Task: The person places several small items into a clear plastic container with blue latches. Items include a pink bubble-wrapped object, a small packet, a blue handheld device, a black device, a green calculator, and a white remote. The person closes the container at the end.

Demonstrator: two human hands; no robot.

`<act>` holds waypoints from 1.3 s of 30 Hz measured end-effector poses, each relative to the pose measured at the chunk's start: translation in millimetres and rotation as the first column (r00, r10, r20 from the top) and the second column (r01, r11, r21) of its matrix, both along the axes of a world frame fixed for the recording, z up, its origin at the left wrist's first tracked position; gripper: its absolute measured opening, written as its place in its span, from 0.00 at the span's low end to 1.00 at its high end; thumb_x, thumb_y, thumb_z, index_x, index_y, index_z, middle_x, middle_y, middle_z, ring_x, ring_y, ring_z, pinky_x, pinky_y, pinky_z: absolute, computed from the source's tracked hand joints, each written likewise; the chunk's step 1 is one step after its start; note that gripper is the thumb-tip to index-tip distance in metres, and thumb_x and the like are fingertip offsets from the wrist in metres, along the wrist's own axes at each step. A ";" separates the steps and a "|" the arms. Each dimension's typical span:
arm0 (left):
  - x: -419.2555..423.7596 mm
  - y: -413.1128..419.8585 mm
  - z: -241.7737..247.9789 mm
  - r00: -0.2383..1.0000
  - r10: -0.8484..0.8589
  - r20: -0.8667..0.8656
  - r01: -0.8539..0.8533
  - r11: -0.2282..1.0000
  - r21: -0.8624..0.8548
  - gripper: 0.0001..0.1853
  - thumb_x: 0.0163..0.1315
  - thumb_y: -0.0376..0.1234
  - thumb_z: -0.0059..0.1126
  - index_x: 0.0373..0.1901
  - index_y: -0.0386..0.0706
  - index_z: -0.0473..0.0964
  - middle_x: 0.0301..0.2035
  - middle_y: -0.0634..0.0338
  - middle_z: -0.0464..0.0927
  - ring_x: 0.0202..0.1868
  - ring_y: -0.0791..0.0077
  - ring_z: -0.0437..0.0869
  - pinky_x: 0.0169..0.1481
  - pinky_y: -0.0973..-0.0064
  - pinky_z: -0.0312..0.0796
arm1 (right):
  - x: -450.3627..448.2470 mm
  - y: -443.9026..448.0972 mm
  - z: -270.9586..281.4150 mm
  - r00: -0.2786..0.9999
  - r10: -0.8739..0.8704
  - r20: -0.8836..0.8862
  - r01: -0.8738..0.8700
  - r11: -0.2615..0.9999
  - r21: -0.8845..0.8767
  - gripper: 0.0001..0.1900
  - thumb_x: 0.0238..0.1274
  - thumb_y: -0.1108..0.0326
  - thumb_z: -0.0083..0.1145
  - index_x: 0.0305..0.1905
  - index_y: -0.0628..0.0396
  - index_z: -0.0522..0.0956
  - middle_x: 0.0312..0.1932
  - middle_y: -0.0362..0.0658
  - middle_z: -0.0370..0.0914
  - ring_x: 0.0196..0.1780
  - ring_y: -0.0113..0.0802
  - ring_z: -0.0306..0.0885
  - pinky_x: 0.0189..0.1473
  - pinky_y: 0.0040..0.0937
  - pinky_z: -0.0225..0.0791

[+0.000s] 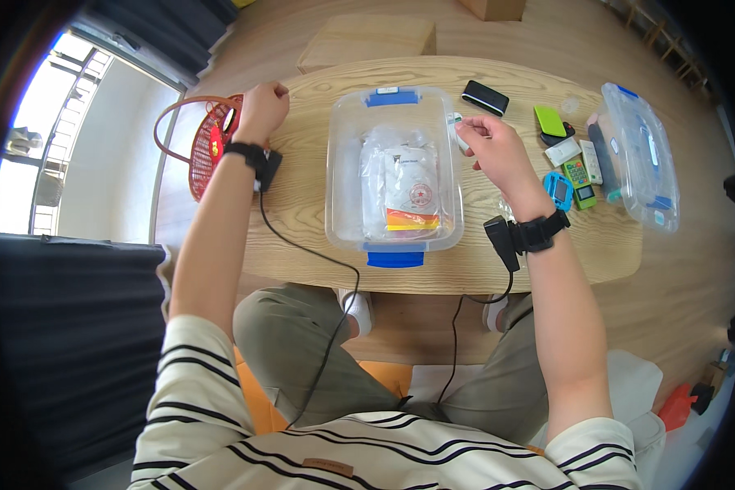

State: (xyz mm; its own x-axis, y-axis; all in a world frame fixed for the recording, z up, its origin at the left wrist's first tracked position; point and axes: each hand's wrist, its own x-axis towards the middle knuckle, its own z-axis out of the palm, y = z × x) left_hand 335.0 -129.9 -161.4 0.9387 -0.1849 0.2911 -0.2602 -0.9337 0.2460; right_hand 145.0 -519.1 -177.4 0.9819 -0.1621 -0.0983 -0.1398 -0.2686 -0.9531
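My left hand [262,113] is at the table's left end, over the rim of a red woven basket [199,168] with an arched handle. Its fingers curl away from me, and whether anything is in them is hidden. Between thumb and fingers, my right hand [496,147] holds a small white item [455,125] with some green on it, beside the right wall of a clear plastic storage box [346,214]. That lidless box has blue latches and contains clear plastic packaging with a white printed packet [407,177] on top.
Right of the box lie a black case-like object [486,98], a lime-green flat case [549,120], a blue handheld gadget [558,190] and a green keypad device [579,180]. A clear lid with blue latches [646,159] leans at the table's right edge. Cables run from both wrist-worn devices.
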 end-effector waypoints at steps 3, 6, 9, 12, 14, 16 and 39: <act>52.2 0.0 -13.5 0.998 -0.047 -0.049 0.054 0.985 0.164 0.13 0.61 0.33 0.58 0.40 0.40 0.89 0.40 0.42 0.88 0.47 0.44 0.89 0.57 0.56 0.80 | 0.6 -7.0 -5.6 0.999 -0.014 0.034 0.015 0.999 -0.032 0.25 0.69 0.52 0.67 0.58 0.64 0.82 0.47 0.48 0.88 0.47 0.36 0.86 0.52 0.32 0.77; 91.0 -8.4 -30.3 0.984 -0.031 -0.176 0.090 0.936 0.341 0.14 0.58 0.30 0.58 0.42 0.40 0.89 0.44 0.41 0.87 0.50 0.44 0.88 0.59 0.55 0.79 | -2.2 -14.9 0.7 0.999 -0.040 0.029 0.041 0.998 -0.047 0.25 0.68 0.52 0.67 0.57 0.64 0.83 0.46 0.49 0.88 0.48 0.38 0.86 0.52 0.34 0.77; 122.4 6.9 -61.7 0.974 -0.036 -0.225 0.138 0.880 0.455 0.15 0.59 0.32 0.61 0.46 0.40 0.88 0.46 0.44 0.88 0.51 0.47 0.88 0.62 0.59 0.78 | -3.2 -17.9 3.3 0.998 -0.048 0.040 0.050 0.997 -0.055 0.24 0.69 0.52 0.67 0.55 0.64 0.83 0.45 0.49 0.88 0.48 0.39 0.86 0.52 0.34 0.78; 143.4 17.6 -88.6 0.972 -0.008 -0.233 0.121 0.869 0.479 0.17 0.57 0.31 0.64 0.49 0.42 0.88 0.49 0.46 0.88 0.54 0.50 0.88 0.64 0.61 0.78 | -7.0 -21.6 4.0 0.994 -0.063 0.094 0.070 0.994 -0.081 0.22 0.69 0.53 0.67 0.53 0.64 0.83 0.43 0.50 0.87 0.47 0.41 0.86 0.52 0.35 0.78; 152.0 32.0 -101.2 0.978 0.003 -0.206 0.105 0.854 0.510 0.18 0.56 0.30 0.66 0.49 0.43 0.89 0.48 0.48 0.88 0.53 0.52 0.89 0.64 0.61 0.78 | -8.3 -20.8 4.5 0.989 -0.062 0.133 0.074 0.994 -0.084 0.22 0.69 0.54 0.66 0.52 0.64 0.83 0.42 0.50 0.87 0.46 0.42 0.86 0.51 0.36 0.78; 162.8 42.5 -109.1 0.979 0.045 -0.196 0.073 0.828 0.556 0.18 0.55 0.31 0.68 0.49 0.43 0.89 0.48 0.48 0.88 0.53 0.53 0.89 0.63 0.62 0.79 | -8.9 -23.0 6.6 0.990 -0.054 0.134 0.067 0.993 -0.093 0.21 0.70 0.55 0.66 0.53 0.63 0.83 0.43 0.49 0.86 0.45 0.39 0.85 0.50 0.34 0.77; 175.8 26.8 -117.2 0.966 0.110 -0.233 0.051 0.806 0.590 0.10 0.63 0.33 0.64 0.42 0.45 0.90 0.44 0.46 0.89 0.49 0.48 0.90 0.56 0.55 0.82 | -11.0 -22.9 6.7 0.994 -0.014 0.106 0.032 0.986 -0.166 0.21 0.70 0.56 0.64 0.50 0.69 0.81 0.44 0.59 0.86 0.47 0.52 0.86 0.50 0.43 0.78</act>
State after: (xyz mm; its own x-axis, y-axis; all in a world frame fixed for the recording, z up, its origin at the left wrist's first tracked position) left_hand 510.8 -103.1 -278.6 0.9712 -0.2151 -0.1026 -0.2365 -0.9240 -0.3005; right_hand 134.0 -542.0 -170.7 0.9811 -0.1903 0.0345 -0.0502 -0.4228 -0.9048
